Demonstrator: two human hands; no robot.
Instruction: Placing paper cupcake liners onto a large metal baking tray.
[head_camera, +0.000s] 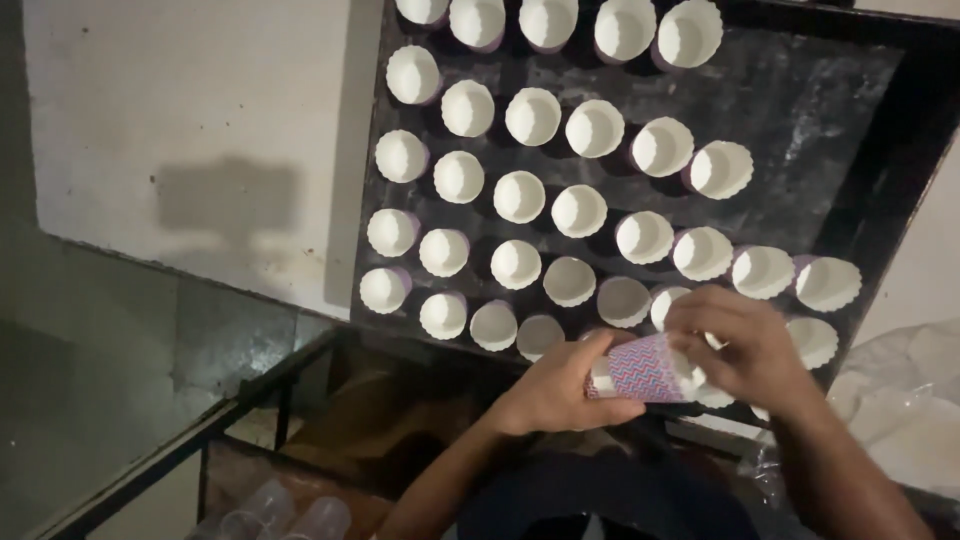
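My left hand (560, 385) grips a stack of paper baking cups (640, 370) with a pink and blue zigzag pattern, held sideways over the near edge of a black baking tray (830, 110). At the stack's open end, my right hand (735, 345) has its fingers curled around the top cup. Several white-lined paper cups stand upright in slanted rows on the tray, such as one in the middle (578, 210). The closest cups are partly hidden behind my hands.
The tray rests on a white counter (190, 130). The tray's upper right part holds no cups. Crumpled clear plastic (915, 400) lies at the right. Below left, a dark metal frame (240, 405) stands over clear plastic cups (275, 510).
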